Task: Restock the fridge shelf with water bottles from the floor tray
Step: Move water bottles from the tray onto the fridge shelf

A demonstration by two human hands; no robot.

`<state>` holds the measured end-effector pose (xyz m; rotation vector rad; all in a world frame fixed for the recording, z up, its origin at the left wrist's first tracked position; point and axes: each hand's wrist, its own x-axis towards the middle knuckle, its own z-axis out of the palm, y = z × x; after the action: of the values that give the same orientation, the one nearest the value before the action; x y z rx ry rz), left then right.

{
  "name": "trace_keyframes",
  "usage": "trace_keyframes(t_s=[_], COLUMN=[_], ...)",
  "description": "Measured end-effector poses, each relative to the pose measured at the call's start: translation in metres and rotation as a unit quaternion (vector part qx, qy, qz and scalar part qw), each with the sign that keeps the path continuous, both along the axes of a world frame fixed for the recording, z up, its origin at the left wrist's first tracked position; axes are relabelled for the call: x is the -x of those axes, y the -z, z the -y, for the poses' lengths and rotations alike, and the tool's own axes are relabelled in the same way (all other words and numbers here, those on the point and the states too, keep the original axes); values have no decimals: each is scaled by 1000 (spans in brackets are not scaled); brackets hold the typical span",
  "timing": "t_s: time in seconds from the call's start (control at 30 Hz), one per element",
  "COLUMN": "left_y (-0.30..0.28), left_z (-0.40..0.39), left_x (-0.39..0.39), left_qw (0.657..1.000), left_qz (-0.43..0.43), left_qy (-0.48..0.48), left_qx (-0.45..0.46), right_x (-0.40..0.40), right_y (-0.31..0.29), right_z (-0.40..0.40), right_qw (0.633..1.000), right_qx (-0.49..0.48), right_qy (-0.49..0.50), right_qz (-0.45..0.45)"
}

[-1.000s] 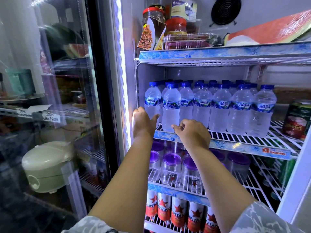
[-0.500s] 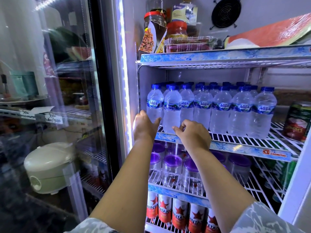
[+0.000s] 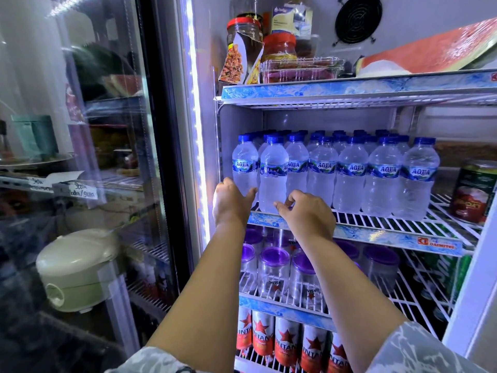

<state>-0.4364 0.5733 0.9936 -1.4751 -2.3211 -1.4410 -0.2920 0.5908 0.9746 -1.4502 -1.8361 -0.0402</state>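
At the front edge of the middle shelf [image 3: 376,234], both hands work at the base of one water bottle [image 3: 273,181] that stands forward of the row, its label turned sideways. The left hand [image 3: 231,203] reaches past the bottle's left side, thumb out toward it, the other fingers hidden behind the hand; whether they wrap the leftmost bottle [image 3: 244,168] cannot be told. The right hand [image 3: 306,211] has its fingers curled, the thumb and forefinger tips at the bottle's lower right, apparently pinching or nudging it into line.

By the look of it, the restock is well along. The shelf holds a full front row of blue-capped bottles [image 3: 352,173] with more caps showing in ranks behind, and only the right end of the wire remains bare, beside a dark can [image 3: 473,195]. The floor tray is out of view, so how many bottles are left to bring up cannot be judged. The step in hand seems to be settling this one bottle square with its neighbours.

Below, the next shelf carries clear jars with purple lids [image 3: 274,273], seemingly empty, and green cans [image 3: 457,267] to the right. Lower still stand red-and-white cans [image 3: 287,343] with a star. Further up, the top shelf [image 3: 349,88] holds red-lidded jars [image 3: 244,36] of dark contents, a clear clamshell box [image 3: 301,70] and a wrapped watermelon slice [image 3: 430,53]. To the left, behind the glass door [image 3: 107,157], sits a pale rice cooker [image 3: 78,267].
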Motion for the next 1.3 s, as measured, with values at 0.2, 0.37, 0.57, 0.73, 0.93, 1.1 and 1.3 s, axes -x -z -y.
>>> trace_keyframes(t_s=[0.2,0.37,0.57,0.73,0.93,1.1,1.3], left_y=[13,15,-9,-3,2,5,7], left_z=[-3,2,-6,-13,-12,-9,-8], left_x=[3,-9,-36,-35,-27,-29,-31], left_qw=[999,969,953,971,973,972,969], left_qz=[-14,-40,-70,-27,-23,-15,-29], left_qy=[11,-10,67,87,88,99,104], left_qx=[-31,-243,-287,-219,-214,-213,-221], right_x=[0,0,-1,-3,-1,-2,-2], right_y=[0,-2,-10,-13,-11,-12,-15], right_z=[0,1,-2,-4,-6,-4,-8], right_qw=[1000,999,996,993,993,993,988], right_qx=[1,30,85,115,113,108,146], right_qy=[3,0,9,17,24,18,-23], right_qz=[-2,-13,-15,-35,-38,-32,-44])
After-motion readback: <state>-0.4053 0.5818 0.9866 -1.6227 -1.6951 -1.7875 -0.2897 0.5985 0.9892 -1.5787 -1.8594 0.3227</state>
